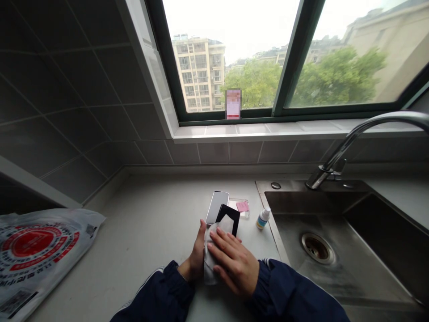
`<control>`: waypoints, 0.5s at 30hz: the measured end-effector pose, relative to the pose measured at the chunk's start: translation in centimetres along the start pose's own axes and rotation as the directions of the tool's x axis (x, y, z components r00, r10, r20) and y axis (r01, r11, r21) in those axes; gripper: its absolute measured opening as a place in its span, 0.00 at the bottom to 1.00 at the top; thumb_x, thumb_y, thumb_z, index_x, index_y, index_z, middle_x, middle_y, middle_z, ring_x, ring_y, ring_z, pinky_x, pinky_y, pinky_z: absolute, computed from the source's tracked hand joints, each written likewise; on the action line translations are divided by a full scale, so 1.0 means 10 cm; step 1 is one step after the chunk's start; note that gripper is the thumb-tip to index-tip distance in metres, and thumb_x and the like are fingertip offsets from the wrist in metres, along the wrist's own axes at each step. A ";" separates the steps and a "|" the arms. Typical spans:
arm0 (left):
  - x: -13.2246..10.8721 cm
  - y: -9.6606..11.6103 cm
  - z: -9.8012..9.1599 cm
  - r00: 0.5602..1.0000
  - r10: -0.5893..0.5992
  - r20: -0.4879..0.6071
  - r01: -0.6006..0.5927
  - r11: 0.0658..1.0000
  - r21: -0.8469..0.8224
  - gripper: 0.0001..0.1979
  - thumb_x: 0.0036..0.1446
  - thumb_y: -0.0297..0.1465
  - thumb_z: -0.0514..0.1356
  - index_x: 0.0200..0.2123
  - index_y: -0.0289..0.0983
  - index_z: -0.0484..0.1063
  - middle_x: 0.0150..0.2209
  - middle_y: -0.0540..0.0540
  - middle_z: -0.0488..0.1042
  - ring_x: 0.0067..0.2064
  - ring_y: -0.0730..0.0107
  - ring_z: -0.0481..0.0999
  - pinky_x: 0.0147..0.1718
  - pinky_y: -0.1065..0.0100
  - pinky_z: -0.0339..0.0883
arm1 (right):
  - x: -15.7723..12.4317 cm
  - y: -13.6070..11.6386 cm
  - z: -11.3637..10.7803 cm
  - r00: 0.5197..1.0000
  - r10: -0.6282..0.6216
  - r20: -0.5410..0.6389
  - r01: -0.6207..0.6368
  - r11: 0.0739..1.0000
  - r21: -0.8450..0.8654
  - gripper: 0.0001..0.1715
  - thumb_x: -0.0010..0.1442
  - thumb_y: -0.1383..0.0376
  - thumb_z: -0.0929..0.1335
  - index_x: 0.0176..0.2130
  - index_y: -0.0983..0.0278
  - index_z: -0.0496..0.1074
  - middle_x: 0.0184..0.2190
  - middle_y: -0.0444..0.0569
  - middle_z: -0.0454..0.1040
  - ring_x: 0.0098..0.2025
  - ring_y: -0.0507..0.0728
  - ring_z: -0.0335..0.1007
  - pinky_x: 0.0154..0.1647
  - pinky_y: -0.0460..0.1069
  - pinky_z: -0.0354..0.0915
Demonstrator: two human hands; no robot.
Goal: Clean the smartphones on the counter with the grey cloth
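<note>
My left hand (196, 258) grips a flat black phone-shaped device (236, 218) from its left edge, thumb pointing up. Over the lower part of that device lies a white wipe (212, 264). My right hand (236, 263) presses the wipe down with its fingers laid across it. Just beyond, a phone (217, 206) with a pale rim and grey face rests on the counter, partly covered by the black device. Beside it is a clear case (244, 215) with a small pink piece (242, 206) on it. A small white-topped bottle (263, 219) with a blue and yellow label stands to the right.
A steel sink (326, 286) with a curved faucet (348, 138) takes up the right side. At the left lies a plastic bag (47, 255) with red print. Behind the counter (147, 237) runs a tiled ledge (248, 130) under the window.
</note>
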State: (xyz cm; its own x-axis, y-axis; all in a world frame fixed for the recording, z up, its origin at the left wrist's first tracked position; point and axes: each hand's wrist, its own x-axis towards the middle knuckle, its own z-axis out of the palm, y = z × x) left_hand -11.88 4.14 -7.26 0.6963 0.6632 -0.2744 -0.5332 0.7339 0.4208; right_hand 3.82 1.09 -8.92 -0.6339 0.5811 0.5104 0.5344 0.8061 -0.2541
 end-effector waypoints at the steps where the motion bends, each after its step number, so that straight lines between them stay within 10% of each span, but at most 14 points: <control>1: 0.01 0.01 0.00 1.000 0.005 0.004 -0.005 1.000 -0.007 0.49 0.57 0.62 0.42 0.54 0.20 0.70 0.47 0.25 0.77 0.54 0.44 0.74 0.59 0.50 0.59 | 0.00 -0.01 -0.01 1.000 -0.011 0.002 0.011 1.000 0.016 0.28 0.67 0.64 0.62 0.64 0.68 0.61 0.68 0.57 0.52 0.71 0.66 0.43 0.66 0.61 0.55; 8: 0.05 0.02 -0.10 0.998 -0.015 0.055 0.015 1.000 0.003 0.55 0.52 0.66 0.43 0.50 0.16 0.71 0.44 0.24 0.78 0.49 0.47 0.78 0.57 0.55 0.62 | 0.02 -0.03 -0.05 0.997 -0.058 0.048 0.055 0.997 0.058 0.26 0.69 0.60 0.60 0.63 0.66 0.63 0.68 0.55 0.55 0.71 0.64 0.44 0.68 0.60 0.53; 15: 0.06 -0.06 -0.22 0.983 0.128 0.132 -0.141 0.985 0.098 0.36 0.60 0.56 0.49 0.52 0.32 0.74 0.53 0.37 0.76 0.63 0.54 0.65 0.65 0.57 0.46 | 0.03 0.04 -0.09 0.999 0.042 0.003 -0.042 0.996 -0.077 0.31 0.68 0.60 0.61 0.67 0.67 0.57 0.69 0.56 0.49 0.71 0.66 0.42 0.67 0.62 0.52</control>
State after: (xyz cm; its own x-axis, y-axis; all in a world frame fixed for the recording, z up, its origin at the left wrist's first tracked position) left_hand -12.24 4.46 -9.60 0.6798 0.7263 -0.1016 -0.5764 0.6148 0.5383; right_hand 4.38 1.44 -8.11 -0.6127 0.6150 0.4964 0.6019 0.7701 -0.2113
